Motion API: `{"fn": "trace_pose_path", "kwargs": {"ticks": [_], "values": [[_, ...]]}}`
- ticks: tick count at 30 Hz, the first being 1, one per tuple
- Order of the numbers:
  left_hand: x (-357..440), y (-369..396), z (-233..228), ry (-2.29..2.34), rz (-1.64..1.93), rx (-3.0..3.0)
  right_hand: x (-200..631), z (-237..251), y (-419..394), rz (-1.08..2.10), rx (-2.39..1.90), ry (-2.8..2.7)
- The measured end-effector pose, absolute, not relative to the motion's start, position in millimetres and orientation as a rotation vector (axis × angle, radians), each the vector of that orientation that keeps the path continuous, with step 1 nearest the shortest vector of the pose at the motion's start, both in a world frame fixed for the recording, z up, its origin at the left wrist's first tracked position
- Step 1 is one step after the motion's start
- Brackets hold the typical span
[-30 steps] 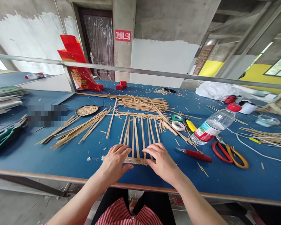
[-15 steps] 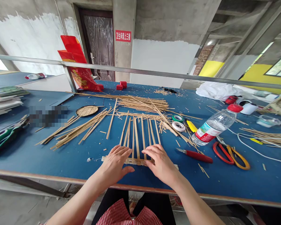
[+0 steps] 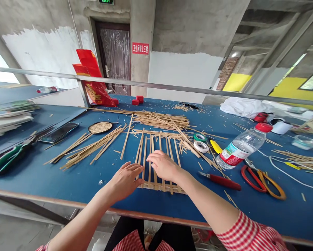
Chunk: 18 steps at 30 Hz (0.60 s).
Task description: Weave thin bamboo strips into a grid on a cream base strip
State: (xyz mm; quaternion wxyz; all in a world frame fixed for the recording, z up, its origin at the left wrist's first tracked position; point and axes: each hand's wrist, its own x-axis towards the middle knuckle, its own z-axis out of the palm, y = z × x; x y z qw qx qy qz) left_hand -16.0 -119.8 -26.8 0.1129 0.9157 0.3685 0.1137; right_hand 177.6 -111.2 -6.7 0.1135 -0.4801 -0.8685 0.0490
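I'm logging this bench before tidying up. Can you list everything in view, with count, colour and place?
bamboo strip lattice: one, tan, near edge, under both hands
loose bamboo strips: many, tan, piled mid-table and to the left
woven disc: one, tan, left of centre
tape rolls: two, green and white, right of lattice
knife: one, red handle, right of lattice
water bottle: one, clear with red cap, lying right
scissors: one, red and orange handles, far right
phone: one, black, left
table: one, blue
left hand: flat, beside lattice
right hand: fingers on lattice strips
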Motion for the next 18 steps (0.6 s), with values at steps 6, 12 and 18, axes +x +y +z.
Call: {"fn": "trace_pose_path", "kwargs": {"ticks": [6,12,18], "values": [[-21.0,-113.4,-24.8,1.134,0.353,2.692,168.6,-17.7,-89.4,0.077,-1.348,-2.690],[-28.7,-106.4,-24.5,1.106,0.261,2.724,168.5,-14.9,-91.1,0.031,-1.361,-2.745],[-32.4,-107.3,-27.0,1.139,0.288,2.702,173.0,-9.2,-88.9,0.133,-1.397,-2.694]]}}
